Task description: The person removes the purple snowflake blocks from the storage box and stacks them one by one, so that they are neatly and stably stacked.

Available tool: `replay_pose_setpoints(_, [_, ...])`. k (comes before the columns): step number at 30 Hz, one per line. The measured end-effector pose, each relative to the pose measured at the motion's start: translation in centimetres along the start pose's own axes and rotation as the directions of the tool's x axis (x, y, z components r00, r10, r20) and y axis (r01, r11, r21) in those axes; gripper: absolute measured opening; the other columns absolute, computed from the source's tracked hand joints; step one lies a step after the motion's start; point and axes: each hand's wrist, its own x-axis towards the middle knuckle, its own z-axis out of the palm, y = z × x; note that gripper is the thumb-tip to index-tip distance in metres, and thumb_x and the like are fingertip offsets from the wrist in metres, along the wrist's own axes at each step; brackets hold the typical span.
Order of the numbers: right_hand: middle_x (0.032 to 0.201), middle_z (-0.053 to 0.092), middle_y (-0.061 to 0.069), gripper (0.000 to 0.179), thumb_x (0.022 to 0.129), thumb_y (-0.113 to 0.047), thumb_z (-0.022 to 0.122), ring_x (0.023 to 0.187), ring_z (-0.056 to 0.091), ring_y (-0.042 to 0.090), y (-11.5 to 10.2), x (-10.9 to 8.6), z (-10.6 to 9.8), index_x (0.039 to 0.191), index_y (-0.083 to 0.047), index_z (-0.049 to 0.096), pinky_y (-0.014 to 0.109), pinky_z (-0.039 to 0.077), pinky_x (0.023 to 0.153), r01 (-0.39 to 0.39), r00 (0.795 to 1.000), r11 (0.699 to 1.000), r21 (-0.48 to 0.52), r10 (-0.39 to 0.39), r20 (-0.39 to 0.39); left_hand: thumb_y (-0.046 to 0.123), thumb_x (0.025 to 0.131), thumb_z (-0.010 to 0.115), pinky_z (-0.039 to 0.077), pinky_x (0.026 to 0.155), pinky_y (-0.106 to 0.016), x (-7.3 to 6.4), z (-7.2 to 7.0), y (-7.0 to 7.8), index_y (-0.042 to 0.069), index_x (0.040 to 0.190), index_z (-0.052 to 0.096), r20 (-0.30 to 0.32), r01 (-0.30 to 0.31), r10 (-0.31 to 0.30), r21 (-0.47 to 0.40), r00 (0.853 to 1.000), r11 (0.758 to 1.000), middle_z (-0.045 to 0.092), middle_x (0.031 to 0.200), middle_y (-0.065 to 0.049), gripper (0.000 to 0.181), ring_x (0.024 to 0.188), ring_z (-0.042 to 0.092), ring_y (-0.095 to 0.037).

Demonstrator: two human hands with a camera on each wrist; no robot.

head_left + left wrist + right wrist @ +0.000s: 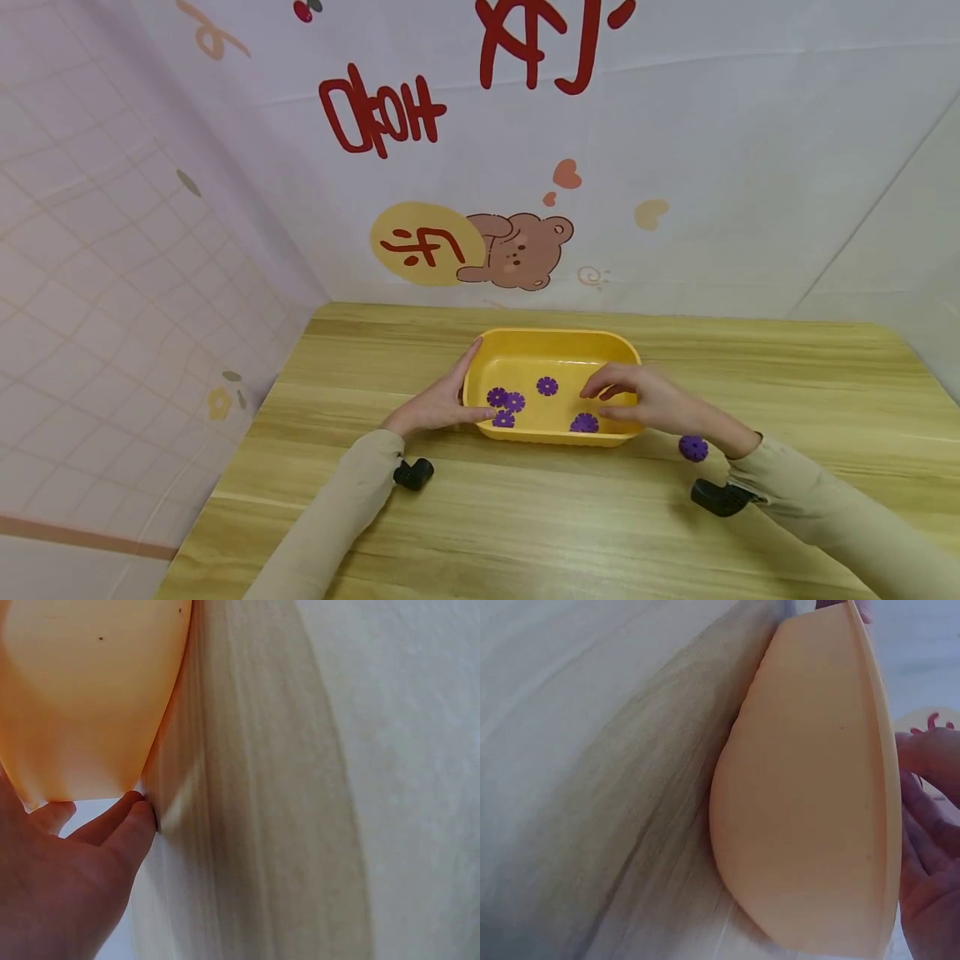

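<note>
A yellow plastic basin (555, 340) sits on the wooden table with several purple snowflake building discs inside. My left hand (438, 404) grips its left end, thumb over the near rim and fingers along the outside wall. In the left wrist view those fingertips (135, 806) lie low on the basin's end, right by the tabletop. Over the basin's right end reaches my right hand (637, 396), fingers bent and parted from the thumb, with nothing visible between them. Just below it is a purple disc (585, 423) at the near wall. Another disc (547, 386) lies mid-basin.
Outside the basin, a purple disc (693, 448) lies on the table (525, 517) beside my right forearm. Black wrist mounts (720, 497) jut from both sleeves. Behind the table hangs a white printed cloth (712, 125) with a bear and red characters.
</note>
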Motion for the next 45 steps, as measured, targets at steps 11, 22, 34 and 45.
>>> replay_pose_setpoints(11, [0.109,0.065,0.017,0.024,0.09,0.006,0.063,0.097,0.064,0.034,0.2,1.9,1.0,0.113,0.003,0.065,0.033,0.055,0.084,-0.044,0.962,0.988,0.148,0.002,0.272,0.024,0.081,0.081,0.037,0.105,-0.03,-0.1,0.1,-0.1,0.033,0.154,-0.011,0.003,-0.011,0.011,-0.027,1.0,1.0,-0.003,0.161,0.004,0.118,0.136,0.034,-0.018])
replay_pose_setpoints(22, [0.104,0.067,0.011,0.025,0.087,0.011,0.062,0.09,0.063,0.028,0.5,2.6,1.5,0.107,-0.002,0.07,0.035,0.056,0.078,-0.047,0.925,0.998,0.052,0.023,0.38,0.025,0.08,0.081,0.032,0.108,-0.032,-0.3,0.2,0.0,0.036,0.153,-0.011,-0.002,-0.006,0.006,0.004,1.0,1.0,-0.007,0.161,0.001,0.117,0.14,0.024,-0.02])
replay_pose_setpoints(34, [0.103,0.06,0.006,0.018,0.086,-0.001,0.071,0.085,0.055,0.02,1.3,3.3,2.8,0.103,-0.006,0.07,0.031,0.052,0.073,-0.034,0.949,0.996,-0.083,0.058,0.31,0.024,0.081,0.08,0.031,0.109,-0.035,-0.2,0.2,0.0,0.034,0.154,-0.01,-0.003,-0.022,0.022,-0.002,1.0,1.0,-0.007,0.161,-0.002,0.116,0.141,0.024,-0.023])
replay_pose_setpoints(45, [0.099,0.061,0.006,0.019,0.084,0.0,0.072,0.087,0.057,0.022,1.5,4.1,3.4,0.103,-0.002,0.07,0.033,0.053,0.078,-0.116,0.97,0.982,-0.152,0.145,0.196,0.023,0.081,0.08,0.038,0.104,-0.03,-0.2,0.1,0.2,0.035,0.154,-0.01,0.008,-0.013,0.013,-0.047,1.0,0.999,-0.006,0.161,0.001,0.116,0.136,0.034,-0.02])
